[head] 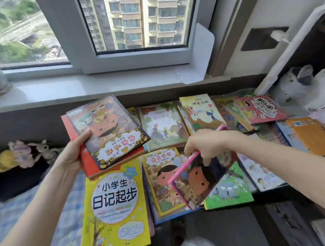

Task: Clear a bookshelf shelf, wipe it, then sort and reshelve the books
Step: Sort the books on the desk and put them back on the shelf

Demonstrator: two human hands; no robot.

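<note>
Yellow fills the nearest part of the view: a large yellow workbook point(115, 207) lies flat at the bottom, closest to you, beside a spread of picture books point(163, 126) covering the low surface.

Just above it, your right hand point(204, 143) pinches the top corner of a thin pink-edged book point(200, 178) between closed fingers, so it hangs tilted over the others, its cover showing a round brown cartoon face. Your left hand point(74, 153) is closed around the lower left edge of a small held stack point(107, 135); the thumb lies over the top cover, which shows an orange cartoon face in an ornate gold frame, and a red cover sits beneath.

This looks like sorting by series. To do it well, probably support the pink-edged book from beneath before you add it, since a corner pinch lets a thin book swing, and square the edges against the stack.

Farther away, more books overlap toward the right, under a white windowsill point(94, 88). The shelf itself cannot be made out clearly.
</note>
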